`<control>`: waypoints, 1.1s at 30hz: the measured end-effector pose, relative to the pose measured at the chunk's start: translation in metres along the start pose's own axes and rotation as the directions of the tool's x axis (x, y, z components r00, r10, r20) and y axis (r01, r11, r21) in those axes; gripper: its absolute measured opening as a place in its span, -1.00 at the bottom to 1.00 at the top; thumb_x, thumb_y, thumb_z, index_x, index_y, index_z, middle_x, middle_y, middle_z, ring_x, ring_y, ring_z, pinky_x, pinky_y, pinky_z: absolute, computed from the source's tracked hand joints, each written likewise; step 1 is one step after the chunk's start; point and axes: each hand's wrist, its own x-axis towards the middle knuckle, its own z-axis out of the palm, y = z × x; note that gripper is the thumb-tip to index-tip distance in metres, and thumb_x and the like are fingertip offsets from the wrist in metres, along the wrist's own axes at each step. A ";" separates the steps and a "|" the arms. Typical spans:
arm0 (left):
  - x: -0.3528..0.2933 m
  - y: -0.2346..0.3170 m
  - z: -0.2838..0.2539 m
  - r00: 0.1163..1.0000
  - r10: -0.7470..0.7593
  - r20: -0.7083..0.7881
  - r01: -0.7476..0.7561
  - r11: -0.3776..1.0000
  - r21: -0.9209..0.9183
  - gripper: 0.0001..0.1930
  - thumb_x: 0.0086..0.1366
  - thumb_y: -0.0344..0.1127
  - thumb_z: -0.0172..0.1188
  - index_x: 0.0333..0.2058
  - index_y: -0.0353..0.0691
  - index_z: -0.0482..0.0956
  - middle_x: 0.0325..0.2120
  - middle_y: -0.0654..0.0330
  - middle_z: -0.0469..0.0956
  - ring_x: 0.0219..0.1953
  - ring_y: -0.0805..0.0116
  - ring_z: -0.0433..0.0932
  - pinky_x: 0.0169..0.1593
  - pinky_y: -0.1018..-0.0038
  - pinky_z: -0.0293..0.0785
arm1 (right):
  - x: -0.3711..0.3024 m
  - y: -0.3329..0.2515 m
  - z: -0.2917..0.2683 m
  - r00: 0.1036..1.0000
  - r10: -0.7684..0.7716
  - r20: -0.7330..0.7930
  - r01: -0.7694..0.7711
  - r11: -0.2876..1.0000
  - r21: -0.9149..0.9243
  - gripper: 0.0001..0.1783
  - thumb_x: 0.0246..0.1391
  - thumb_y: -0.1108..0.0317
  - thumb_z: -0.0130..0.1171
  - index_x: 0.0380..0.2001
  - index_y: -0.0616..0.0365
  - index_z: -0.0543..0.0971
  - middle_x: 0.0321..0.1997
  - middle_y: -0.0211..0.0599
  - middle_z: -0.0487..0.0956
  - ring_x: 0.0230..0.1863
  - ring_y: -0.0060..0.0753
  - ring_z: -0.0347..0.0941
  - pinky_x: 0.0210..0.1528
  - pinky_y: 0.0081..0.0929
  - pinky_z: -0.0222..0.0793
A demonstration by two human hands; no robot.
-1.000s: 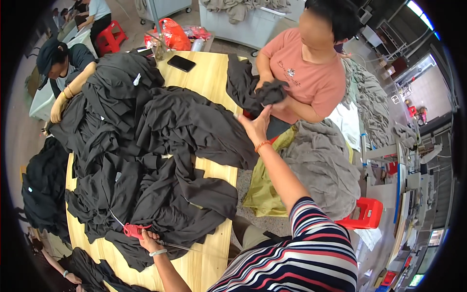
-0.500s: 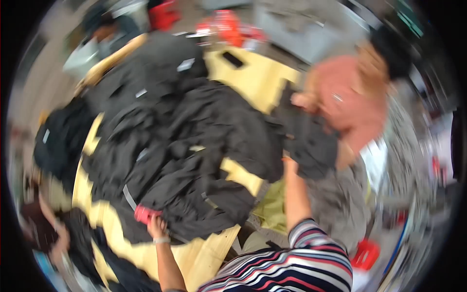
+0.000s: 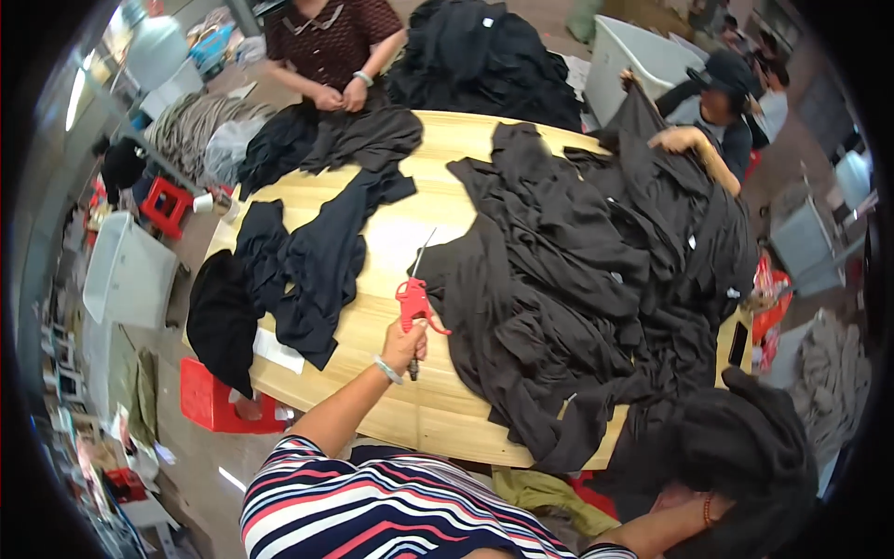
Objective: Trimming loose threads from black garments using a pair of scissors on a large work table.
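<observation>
My left hand is closed around the handle of a red air blow gun. Its thin metal nozzle points away from me, above the bare wood of the table. Just right of it spreads a large heap of dark grey garments. At the lower right, my right forearm, with a red bead bracelet, reaches into a loose, blurred dark garment. The cloth hides my right fingers, so their grip does not show.
Navy garments lie on the table's left side. A person stands at the far edge; another person handles dark cloth at far right. Red stools and a white bin stand left. A black phone lies at right.
My view has turned to the left. The blow gun in my left hand has moved off the dark garments to over bare table. My right arm stays at the dark garment on the right.
</observation>
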 end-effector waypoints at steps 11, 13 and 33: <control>-0.020 0.021 -0.186 0.985 0.026 -0.172 0.032 0.946 0.323 -0.84 0.29 -0.28 0.05 -0.35 -0.26 0.39 -0.75 0.27 0.39 -0.75 0.49 0.40 -0.64 0.50 0.34 | 0.437 -0.117 0.201 0.945 -0.211 0.251 0.075 0.884 0.462 -0.37 0.31 0.03 -0.22 0.31 0.15 0.05 0.40 -0.30 0.03 0.38 -0.32 -0.06 0.41 -0.41 -0.22; -0.024 0.014 -0.213 0.980 0.039 -0.194 0.015 0.962 0.273 -0.83 0.30 -0.27 0.05 -0.35 -0.27 0.38 -0.73 0.26 0.39 -0.74 0.49 0.40 -0.63 0.51 0.34 | 0.567 -0.175 0.338 0.920 -0.263 0.292 0.063 0.831 0.553 -0.37 0.32 0.03 -0.23 0.32 0.14 0.03 0.41 -0.31 0.01 0.40 -0.34 -0.08 0.42 -0.42 -0.25; 0.003 0.008 -0.270 0.974 -0.142 -0.175 0.140 0.990 -0.022 -0.82 0.34 -0.34 0.02 -0.15 -0.29 0.38 -0.70 0.27 0.36 -0.77 0.50 0.38 -0.68 0.52 0.41 | 0.963 -0.382 0.765 0.805 -0.358 0.474 0.154 0.896 0.416 -0.41 0.36 0.09 -0.28 0.33 0.16 0.05 0.40 -0.22 0.10 0.40 -0.36 0.00 0.46 -0.40 -0.18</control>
